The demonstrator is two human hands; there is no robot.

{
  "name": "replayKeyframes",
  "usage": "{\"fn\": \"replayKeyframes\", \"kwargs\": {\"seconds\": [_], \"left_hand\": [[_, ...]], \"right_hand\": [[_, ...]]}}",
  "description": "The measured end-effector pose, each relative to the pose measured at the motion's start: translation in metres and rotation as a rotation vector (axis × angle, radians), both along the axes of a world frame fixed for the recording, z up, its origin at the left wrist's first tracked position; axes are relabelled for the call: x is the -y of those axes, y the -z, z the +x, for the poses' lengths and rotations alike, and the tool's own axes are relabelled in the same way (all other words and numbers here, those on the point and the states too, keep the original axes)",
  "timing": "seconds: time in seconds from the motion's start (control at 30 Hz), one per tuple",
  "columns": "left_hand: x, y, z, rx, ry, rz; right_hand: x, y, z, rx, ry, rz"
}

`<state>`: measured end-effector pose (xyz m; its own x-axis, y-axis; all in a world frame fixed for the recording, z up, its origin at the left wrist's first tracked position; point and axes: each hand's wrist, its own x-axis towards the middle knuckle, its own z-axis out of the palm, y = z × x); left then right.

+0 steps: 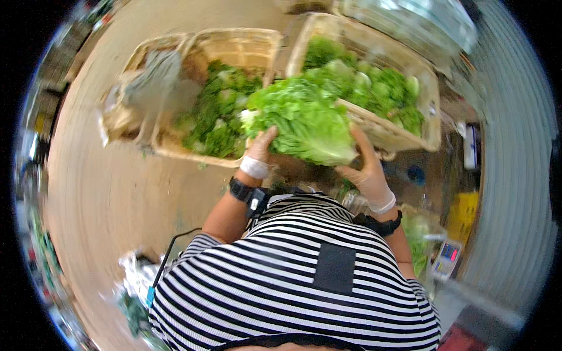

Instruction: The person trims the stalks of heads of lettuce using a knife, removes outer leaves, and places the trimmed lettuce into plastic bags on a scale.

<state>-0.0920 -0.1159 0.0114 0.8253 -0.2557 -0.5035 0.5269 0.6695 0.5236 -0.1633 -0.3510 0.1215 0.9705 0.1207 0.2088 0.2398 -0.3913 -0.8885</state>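
A large head of green leafy lettuce (305, 125) is held up between my two gloved hands, in front of my striped shirt. My left hand (261, 151) grips its left end, near the pale stem. At the lettuce's right end, my right hand (371, 173) has its thumb and fingers spread around the leaves; whether it presses on them is hard to tell. Behind and left is a yellowish plastic crate (197, 159) with leafy greens (219, 136) in it. To the right behind, a second plastic crate (432, 131) holds more lettuce (386, 90).
Grey cloth or plastic (153, 79) lies over a crate at the far left. A digital scale (447, 259) and greens (415, 239) are at my right side, near a yellow container (463, 215). Corrugated metal sheeting (513, 153) runs along the right. Plastic bags (138, 272) lie lower left.
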Motion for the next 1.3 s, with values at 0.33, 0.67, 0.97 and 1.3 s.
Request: {"fn": "replayKeyframes", "kwargs": {"seconds": [0.33, 0.67, 0.97, 1.3], "left_hand": [[0.153, -0.075, -0.025, 0.851, 0.887, 0.444], [0.335, -0.084, -0.092, 0.787, 1.384, 0.237], [0.391, -0.001, -0.096, 0.382, 1.412, 0.429], [0.414, 0.003, -0.102, 0.374, 1.349, 0.56]], "right_hand": [[0.099, 0.064, -0.093, -0.234, 0.292, 0.338], [0.205, 0.14, -0.363, -0.19, 1.207, 0.392], [0.313, 0.176, -0.47, -0.921, 1.229, -0.561], [0.246, 0.12, -0.402, -0.35, 1.767, -0.205]]}}
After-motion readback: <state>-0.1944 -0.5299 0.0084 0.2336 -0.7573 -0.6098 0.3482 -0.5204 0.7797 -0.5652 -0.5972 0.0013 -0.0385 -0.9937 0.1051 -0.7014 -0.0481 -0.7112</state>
